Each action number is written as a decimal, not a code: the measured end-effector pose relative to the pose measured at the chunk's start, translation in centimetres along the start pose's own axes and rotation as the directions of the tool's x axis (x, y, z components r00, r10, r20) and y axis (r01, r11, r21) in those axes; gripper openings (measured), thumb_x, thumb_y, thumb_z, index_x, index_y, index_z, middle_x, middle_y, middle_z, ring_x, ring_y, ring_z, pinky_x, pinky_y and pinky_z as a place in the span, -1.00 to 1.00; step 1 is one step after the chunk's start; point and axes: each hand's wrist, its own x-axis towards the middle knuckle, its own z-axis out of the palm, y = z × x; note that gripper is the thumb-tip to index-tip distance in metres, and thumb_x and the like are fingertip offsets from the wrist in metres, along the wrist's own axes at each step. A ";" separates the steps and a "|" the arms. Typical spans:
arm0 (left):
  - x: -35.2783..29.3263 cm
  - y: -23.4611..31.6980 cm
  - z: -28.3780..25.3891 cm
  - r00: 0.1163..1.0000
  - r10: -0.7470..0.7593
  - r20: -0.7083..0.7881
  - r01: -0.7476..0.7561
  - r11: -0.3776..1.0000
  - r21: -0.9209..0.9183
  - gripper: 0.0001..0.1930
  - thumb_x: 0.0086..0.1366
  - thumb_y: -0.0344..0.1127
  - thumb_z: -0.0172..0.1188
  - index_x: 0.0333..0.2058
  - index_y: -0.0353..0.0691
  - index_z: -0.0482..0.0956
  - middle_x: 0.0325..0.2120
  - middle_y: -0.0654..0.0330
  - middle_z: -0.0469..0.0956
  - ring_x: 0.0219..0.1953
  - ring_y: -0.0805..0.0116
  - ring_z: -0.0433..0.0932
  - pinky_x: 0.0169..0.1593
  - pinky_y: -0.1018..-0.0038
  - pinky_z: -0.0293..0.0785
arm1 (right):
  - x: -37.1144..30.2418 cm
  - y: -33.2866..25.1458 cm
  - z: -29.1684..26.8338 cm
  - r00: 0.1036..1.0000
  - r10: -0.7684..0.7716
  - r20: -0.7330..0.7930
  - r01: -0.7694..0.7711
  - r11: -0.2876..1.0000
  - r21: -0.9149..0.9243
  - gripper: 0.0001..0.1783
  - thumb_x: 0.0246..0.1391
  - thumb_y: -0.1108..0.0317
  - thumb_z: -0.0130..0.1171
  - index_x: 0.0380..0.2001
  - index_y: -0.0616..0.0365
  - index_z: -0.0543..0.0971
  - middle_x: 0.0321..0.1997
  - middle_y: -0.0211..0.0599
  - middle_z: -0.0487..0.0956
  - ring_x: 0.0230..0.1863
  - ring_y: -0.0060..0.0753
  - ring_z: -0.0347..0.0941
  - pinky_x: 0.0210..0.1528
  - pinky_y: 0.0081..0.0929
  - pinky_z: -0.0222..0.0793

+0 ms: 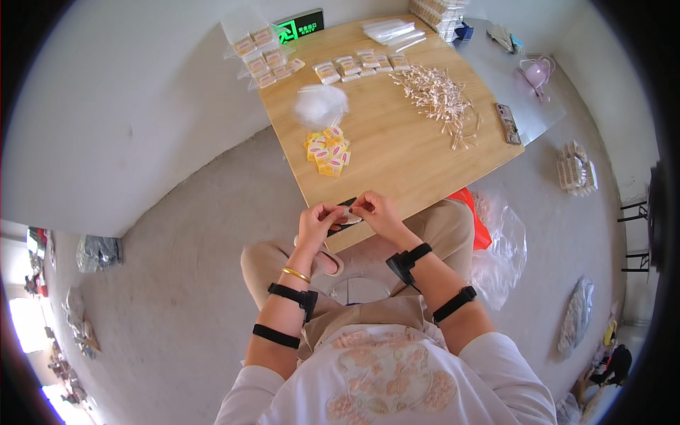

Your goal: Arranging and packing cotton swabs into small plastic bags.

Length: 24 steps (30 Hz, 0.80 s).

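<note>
At the table's near corner my left hand (320,221) and my right hand (375,212) meet, fingers pinched together. Between them is a small whitish thing (348,214), too small to make out its kind. Under the fingers, a dark flat object (342,225) lies on the wooden table (389,149). Just beyond the left hand sits a pile of small yellow-and-white cards (328,151). Behind those is a stack of thin transparent plastic bags (321,105). A loose heap of cotton swabs (440,98) spreads over the right side of the table.
Packed swab packets (347,67) line the far side, with more packets (263,58) at the far left corner. Flat plastic sleeves (393,33) lie at the back. A phone (508,123) rests by the right edge. Red and transparent plastic bags (499,248) are beside my right knee.
</note>
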 end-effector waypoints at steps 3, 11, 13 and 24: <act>-0.2 -0.8 0.0 0.998 0.018 -0.067 -0.019 1.000 -0.014 -0.87 0.34 -0.38 0.24 -0.22 -0.33 0.61 -0.28 0.14 0.69 -0.24 0.36 0.70 -0.27 0.54 0.61 | 0.4 0.0 -0.3 0.997 -0.064 0.047 0.063 0.998 0.027 -0.85 0.04 0.40 0.36 -0.40 0.24 0.61 -0.49 -0.36 0.59 -0.45 -0.59 0.45 -0.38 -0.55 0.37; -1.7 0.4 0.2 0.964 0.259 -0.064 -0.223 0.913 0.343 -0.94 0.26 -0.48 0.27 -0.31 -0.29 0.58 -0.18 0.17 0.66 -0.37 0.45 0.67 -0.34 0.58 0.57 | -0.6 -0.5 -1.8 0.997 0.048 0.065 -0.049 0.999 -0.001 -0.85 0.03 0.40 0.36 -0.38 0.24 0.62 -0.47 -0.37 0.60 -0.43 -0.59 0.46 -0.35 -0.56 0.38; -1.6 0.6 -0.2 0.951 0.308 -0.037 -0.266 0.871 0.413 -0.93 0.26 -0.49 0.26 -0.28 -0.29 0.58 -0.18 0.15 0.66 -0.38 0.46 0.66 -0.34 0.58 0.56 | -0.8 -0.6 -2.4 0.996 0.067 0.053 -0.065 0.997 -0.036 -0.85 0.04 0.41 0.35 -0.37 0.25 0.62 -0.46 -0.37 0.60 -0.42 -0.58 0.47 -0.34 -0.56 0.38; -1.5 0.3 1.5 0.985 0.169 0.034 -0.168 0.903 0.396 -0.73 0.21 -0.37 0.35 -0.12 -0.24 0.62 -0.39 0.24 0.66 -0.46 0.51 0.62 -0.35 0.57 0.51 | -1.1 -0.8 -1.6 0.996 -0.006 0.092 0.008 1.000 -0.026 -0.88 0.04 0.42 0.35 -0.38 0.21 0.61 -0.44 -0.40 0.59 -0.41 -0.60 0.47 -0.33 -0.56 0.40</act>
